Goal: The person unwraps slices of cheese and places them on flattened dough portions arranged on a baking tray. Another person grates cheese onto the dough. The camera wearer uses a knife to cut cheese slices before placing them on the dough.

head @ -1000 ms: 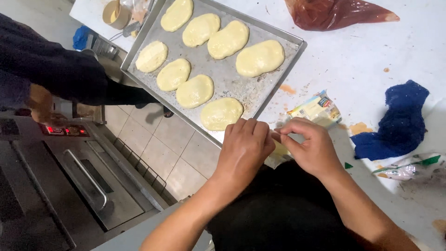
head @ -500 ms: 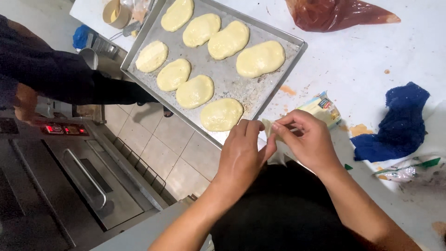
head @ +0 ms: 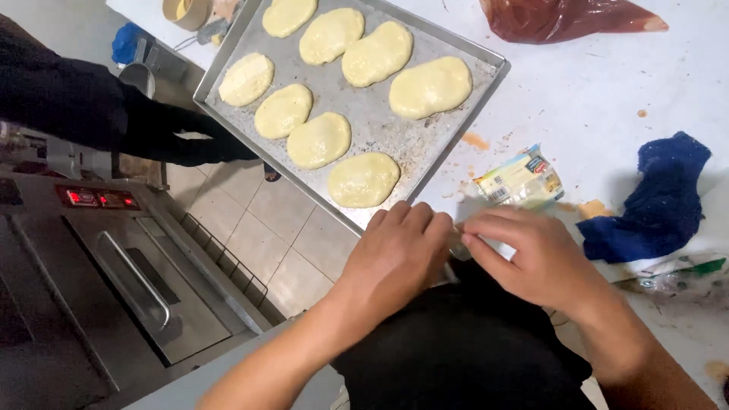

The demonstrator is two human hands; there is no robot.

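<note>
We see one white table [head: 607,83] carrying one metal baking tray [head: 380,125], which juts over the table's near edge, and below to the left one oven [head: 114,304] with a single handle. On the tray we count eight pale oval dough pieces [head: 319,140], none touching another. Near the right edge lies one crumpled blue cloth [head: 645,201], and at the top one dark red plastic bag [head: 562,17]. Another person's dark sleeve [head: 91,106] reaches in from the left, close to the tray's left edge. Just off the tray's near corner, our left hand [head: 395,258] and right hand [head: 535,258] meet: both have their fingers curled, fingertips pinched together on one small pale scrap [head: 459,239] held between them at the table's edge; what the scrap is we cannot tell. Just beyond the right hand rests one small printed packet [head: 520,178], not touched.
</note>
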